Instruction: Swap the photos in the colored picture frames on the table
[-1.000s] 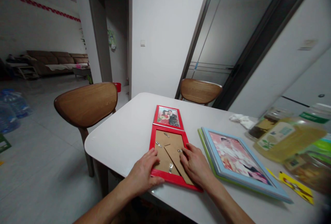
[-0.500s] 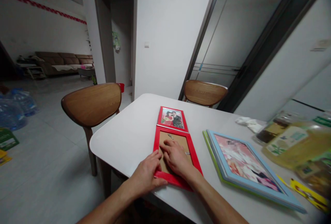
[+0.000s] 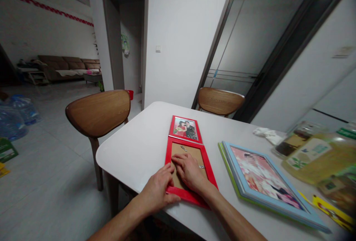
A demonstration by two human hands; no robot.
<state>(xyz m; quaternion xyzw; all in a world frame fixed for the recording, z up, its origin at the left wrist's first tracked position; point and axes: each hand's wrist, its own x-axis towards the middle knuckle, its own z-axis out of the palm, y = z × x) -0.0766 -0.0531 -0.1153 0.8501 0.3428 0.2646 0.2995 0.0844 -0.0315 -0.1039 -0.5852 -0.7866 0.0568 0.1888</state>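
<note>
A red picture frame [image 3: 209, 165] lies face down on the white table, its brown backing board [image 3: 196, 151] showing. My left hand [image 3: 159, 186] grips its near left corner, thumb along the front edge and fingers on the left side. Across the board lies my right hand [image 3: 190, 170], palm down, with its fingertips at the left inner edge; what is beneath them is hidden. A small metal hanger [image 3: 183, 148] sits near the board's far end, and a metal tab [image 3: 201, 167] at the right side. Touching the far end is another red frame [image 3: 185, 128], photo side up, showing a couple.
Right of my hands, a blue picture frame [image 3: 274, 181] rests on a green one [image 3: 229, 170]. Beyond are a yellow packet [image 3: 333, 211], an oil bottle [image 3: 308, 155], jars and white tissue [image 3: 268, 135]. Wooden chairs [image 3: 100, 113] stand at the left and far sides of the table [image 3: 139, 141].
My right fingers have shifted slightly on the backing board, the index finger now straighter toward the left inner edge. My left hand keeps its grip, and the frames stay in place.
</note>
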